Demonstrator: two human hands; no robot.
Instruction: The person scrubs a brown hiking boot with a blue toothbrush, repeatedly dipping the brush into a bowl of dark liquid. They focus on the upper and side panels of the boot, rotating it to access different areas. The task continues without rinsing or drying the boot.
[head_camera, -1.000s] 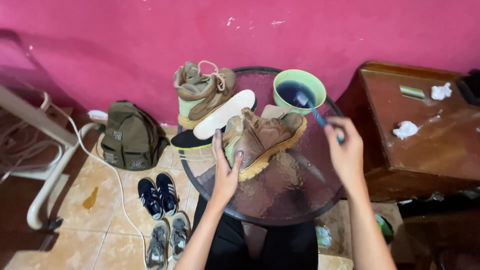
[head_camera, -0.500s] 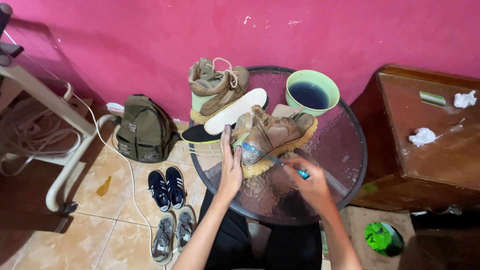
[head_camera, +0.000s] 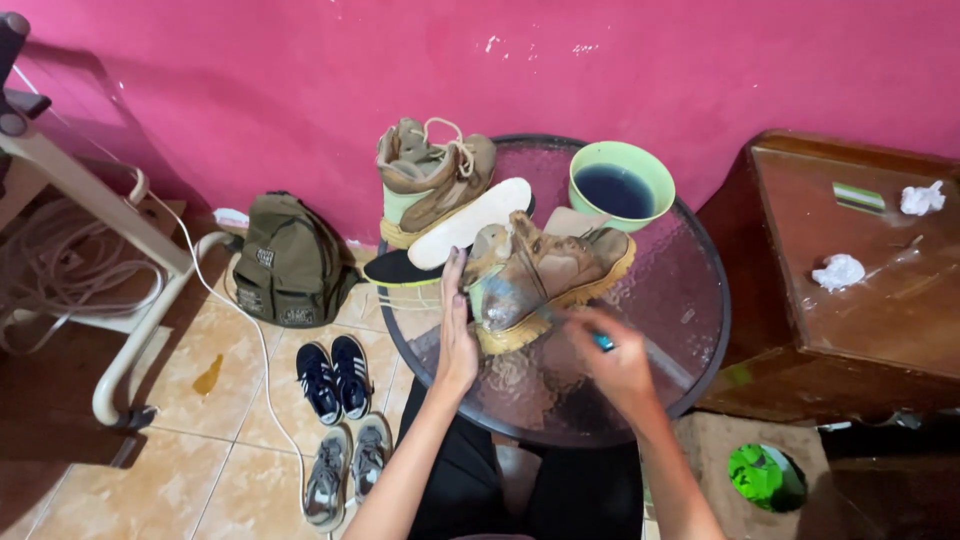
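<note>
Seated person at a round glass table (head_camera: 690, 330), the landmark for all positions given here, with the scene ordered from largest item to smallest. Behind the table rises a pink wall (head_camera: 300, 80); to its right stands a dark wooden cabinet (head_camera: 860, 300) carrying crumpled paper; to its left on the tiled floor lie an olive backpack (head_camera: 290, 262), a pair of dark sneakers (head_camera: 335, 376) and a pair of grey sneakers (head_camera: 345, 476). At the table's centre a tan boot (head_camera: 545, 275) lies tilted on its side, toe toward the person, its surface appearing wet near the toe. At the table's far left edge a second tan boot (head_camera: 430, 180) stands upright and looks dry, with a pale insole (head_camera: 470, 222) and a dark insole (head_camera: 400, 268) lying between the two boots. At the far edge sits a green bowl (head_camera: 620, 185) of dark liquid. The left hand (head_camera: 456, 335) presses flat against the central boot, fingers extended, steadying it. The right hand (head_camera: 615, 360), blurred, is closed around a brush with a blue handle (head_camera: 600, 342) at the boot's side. Judged progress: cleaning of the central boot is under way; the second boot and both insoles appear untreated.
</note>
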